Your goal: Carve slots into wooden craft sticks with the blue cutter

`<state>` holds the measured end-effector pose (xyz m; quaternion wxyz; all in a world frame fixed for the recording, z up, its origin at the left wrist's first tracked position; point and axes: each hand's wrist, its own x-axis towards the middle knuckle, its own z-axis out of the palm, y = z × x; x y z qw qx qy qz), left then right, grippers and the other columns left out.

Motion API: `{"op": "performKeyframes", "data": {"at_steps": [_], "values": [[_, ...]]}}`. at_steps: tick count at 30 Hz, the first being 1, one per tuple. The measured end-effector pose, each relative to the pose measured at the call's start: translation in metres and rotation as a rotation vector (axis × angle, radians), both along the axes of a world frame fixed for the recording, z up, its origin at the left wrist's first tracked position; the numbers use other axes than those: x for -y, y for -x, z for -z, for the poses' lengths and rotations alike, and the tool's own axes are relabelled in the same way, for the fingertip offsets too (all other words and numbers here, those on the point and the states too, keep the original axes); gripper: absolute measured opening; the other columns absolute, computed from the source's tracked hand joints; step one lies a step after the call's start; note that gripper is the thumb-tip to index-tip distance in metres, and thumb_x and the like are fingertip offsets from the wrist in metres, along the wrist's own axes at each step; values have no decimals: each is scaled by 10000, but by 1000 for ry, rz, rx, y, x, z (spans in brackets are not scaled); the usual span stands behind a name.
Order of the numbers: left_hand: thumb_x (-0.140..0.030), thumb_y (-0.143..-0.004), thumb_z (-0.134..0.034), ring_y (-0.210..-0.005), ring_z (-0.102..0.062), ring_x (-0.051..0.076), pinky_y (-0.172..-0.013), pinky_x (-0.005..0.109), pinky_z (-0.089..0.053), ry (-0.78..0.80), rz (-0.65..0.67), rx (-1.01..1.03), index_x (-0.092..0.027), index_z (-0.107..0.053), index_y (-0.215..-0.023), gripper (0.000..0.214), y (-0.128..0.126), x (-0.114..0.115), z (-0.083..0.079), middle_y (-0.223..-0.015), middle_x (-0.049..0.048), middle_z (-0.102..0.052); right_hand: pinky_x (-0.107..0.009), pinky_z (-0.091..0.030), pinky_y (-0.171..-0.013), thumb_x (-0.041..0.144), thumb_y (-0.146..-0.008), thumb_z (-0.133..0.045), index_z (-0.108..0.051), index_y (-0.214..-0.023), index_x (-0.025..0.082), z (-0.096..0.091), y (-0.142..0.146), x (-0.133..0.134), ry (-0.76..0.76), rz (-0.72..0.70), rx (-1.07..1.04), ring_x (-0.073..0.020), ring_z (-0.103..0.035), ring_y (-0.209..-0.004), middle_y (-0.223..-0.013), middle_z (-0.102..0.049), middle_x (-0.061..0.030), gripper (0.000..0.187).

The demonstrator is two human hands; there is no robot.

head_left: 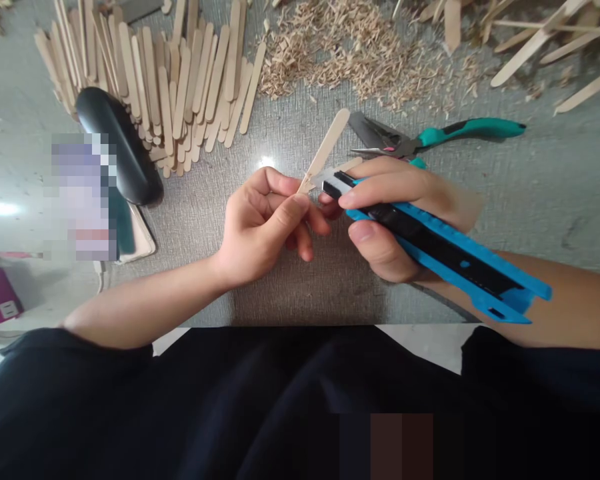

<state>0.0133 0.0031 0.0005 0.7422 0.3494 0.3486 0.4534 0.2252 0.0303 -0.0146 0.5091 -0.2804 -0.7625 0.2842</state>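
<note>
A wooden craft stick (329,143) is pinched near its lower end between the thumb and fingers of my left hand (267,223). It tilts up and to the right, its rounded end uppermost. Rough, raised slivers show on it just above my thumb. My right hand (395,213) is wrapped round a blue and black utility knife (445,250). The knife's blade (323,176) points left and is at the stick's roughened part; whether it is cutting in I cannot tell. Another pale stick (347,165) shows partly behind the blade and my right fingers.
Many craft sticks (180,80) lie heaped at the back left, beside wood shavings (340,50). Green-handled pliers (430,137) rest beyond my right hand. More sticks (540,43) lie at the far right. At left are a black case (120,147) and a partly blurred phone (137,233).
</note>
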Motion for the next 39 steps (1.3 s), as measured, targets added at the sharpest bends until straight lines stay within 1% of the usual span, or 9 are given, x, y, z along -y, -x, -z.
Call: {"op": "performKeyframes", "data": {"at_steps": [4,8,12,15,18,25,31,36,39], "values": [[-590,-1059,-862,-475,-732,93,-457,199,-496,12,-10,-8,-258,-470,-1009,516,-1,0,0,-807,-88,-856,-418,-730,-803,330,-1012,-737,-785,-1288,383,-3,4,4,88,6,-52,-246,-867,-888,-994,-868,10,285],[-623,-1058,-848,-520,-764,106,-489,210,-512,22,-18,-71,-257,-483,-1047,517,0,1,-1,-845,-72,-871,-459,-755,-866,371,-1021,-744,-794,-1361,425,-2,5,4,44,74,-26,-269,-885,-930,-1014,-892,10,348],[-656,-1078,-803,-592,-809,122,-534,223,-570,10,-31,-151,-254,-499,-1093,504,0,3,0,-921,-34,-901,-465,-758,-794,472,-1036,-735,-745,-1499,485,3,3,6,61,118,-5,-275,-889,-902,-1072,-910,18,463],[-647,-1087,-795,-591,-810,131,-547,245,-604,-12,-52,-170,-254,-509,-1094,486,-1,4,3,-936,-12,-909,-413,-749,-739,429,-958,-838,-747,-1558,424,5,2,6,53,115,-50,-266,-892,-863,-1113,-919,-10,606],[-655,-1083,-796,-575,-802,133,-529,250,-583,-19,-71,-192,-251,-525,-1076,487,-2,4,4,-908,-1,-900,-394,-755,-787,347,-886,-893,-769,-1565,348,6,2,2,-25,14,-100,-263,-892,-881,-1112,-913,-43,690],[-653,-1082,-799,-579,-800,130,-522,238,-556,-53,-94,-197,-260,-504,-1063,492,-4,4,3,-837,-27,-873,-451,-750,-810,326,-989,-758,-727,-1548,449,2,3,4,-4,44,6,-265,-880,-931,-1142,-893,-15,573],[-623,-1103,-789,-567,-793,128,-532,238,-558,-85,-84,-178,-266,-489,-1044,470,-4,4,2,-811,-44,-864,-410,-752,-793,299,-960,-743,-782,-1427,324,0,4,3,-131,40,28,-255,-861,-891,-1014,-866,-30,469],[-635,-1094,-795,-594,-825,149,-519,241,-566,-59,-70,-181,-272,-472,-1028,490,-3,5,2,-824,-41,-876,-414,-731,-732,397,-1031,-703,-774,-1318,423,3,-2,2,-84,107,175,-252,-871,-918,-1097,-878,4,297],[-628,-1101,-788,-615,-846,164,-514,237,-564,-48,-32,-162,-270,-458,-1009,495,-2,5,1,-813,-35,-876,-398,-715,-687,461,-1001,-778,-783,-1284,414,7,-2,0,-118,69,119,-245,-870,-887,-1131,-890,10,288]]}}
